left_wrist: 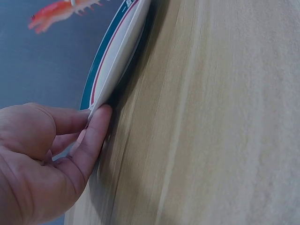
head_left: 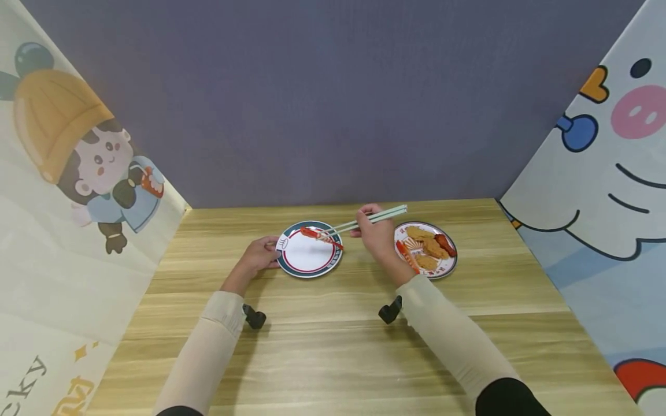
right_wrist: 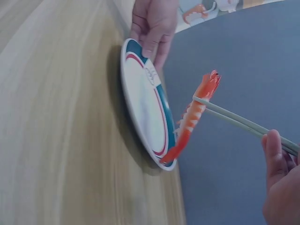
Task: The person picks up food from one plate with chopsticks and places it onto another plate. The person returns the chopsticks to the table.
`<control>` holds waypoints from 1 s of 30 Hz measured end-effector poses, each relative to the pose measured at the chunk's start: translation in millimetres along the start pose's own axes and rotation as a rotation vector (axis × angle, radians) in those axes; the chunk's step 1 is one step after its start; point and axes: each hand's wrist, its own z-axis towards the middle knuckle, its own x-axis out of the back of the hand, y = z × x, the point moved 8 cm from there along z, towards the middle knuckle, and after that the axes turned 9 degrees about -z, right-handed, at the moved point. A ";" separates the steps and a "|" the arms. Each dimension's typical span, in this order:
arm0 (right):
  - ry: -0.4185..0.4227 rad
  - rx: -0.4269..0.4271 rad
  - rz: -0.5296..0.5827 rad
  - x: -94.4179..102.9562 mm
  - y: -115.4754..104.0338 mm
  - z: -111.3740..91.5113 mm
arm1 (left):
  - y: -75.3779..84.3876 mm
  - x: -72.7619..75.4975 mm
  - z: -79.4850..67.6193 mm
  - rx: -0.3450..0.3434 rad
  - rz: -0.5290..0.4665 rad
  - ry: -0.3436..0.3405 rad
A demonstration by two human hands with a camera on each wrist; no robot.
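My right hand (head_left: 376, 234) holds a pair of pale green chopsticks (right_wrist: 239, 121), whose tips pinch an orange-red shrimp (right_wrist: 192, 117). In the head view the shrimp is over the right half of a white plate (head_left: 307, 254) with a teal rim and a red ring. In the right wrist view its tail end overlaps the rim; whether it touches cannot be told. My left hand (left_wrist: 51, 159) grips the plate's left edge between thumb and fingers, beside a small line drawing on the rim. The shrimp's head end also shows at the top of the left wrist view.
Right of my right forearm stands a second patterned plate (head_left: 448, 271) bearing another shrimp (head_left: 407, 256), several golden fried pieces (head_left: 433, 248) and a reddish-brown piece (head_left: 445, 245). The wooden table (head_left: 312, 346) ends at a grey-blue back panel (head_left: 333, 104); cartoon-printed panels flank both sides.
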 end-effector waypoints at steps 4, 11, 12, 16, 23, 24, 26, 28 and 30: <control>-0.020 -0.003 -0.041 -9.1 6.9 -2.0 | 1.0 0.5 0.3 0.008 0.003 0.004; -0.026 0.001 -0.066 -19.6 15.6 -6.6 | 1.7 0.5 0.9 0.016 0.022 0.008; -0.031 -0.001 -0.066 -20.8 16.5 -7.2 | 1.3 0.5 0.9 0.020 0.021 0.009; -0.057 -0.025 -0.046 -24.4 22.8 -8.4 | 0.3 -0.2 0.9 0.029 0.015 0.007; -0.039 -0.057 -0.032 -16.2 27.7 -7.1 | 2.2 -0.2 0.9 0.018 0.024 0.011; -0.037 -0.059 -0.027 -14.5 28.1 -6.4 | 2.3 0.0 0.6 0.019 0.027 0.013; -0.034 -0.062 -0.022 -11.3 28.7 -5.4 | 2.0 0.1 0.1 0.021 0.029 0.013; -0.028 -0.065 -0.012 -7.6 29.4 -4.8 | 1.4 0.4 0.2 0.024 0.029 0.012; -0.023 -0.063 0.007 -3.7 28.4 -4.6 | 0.6 0.8 0.7 0.027 0.028 0.014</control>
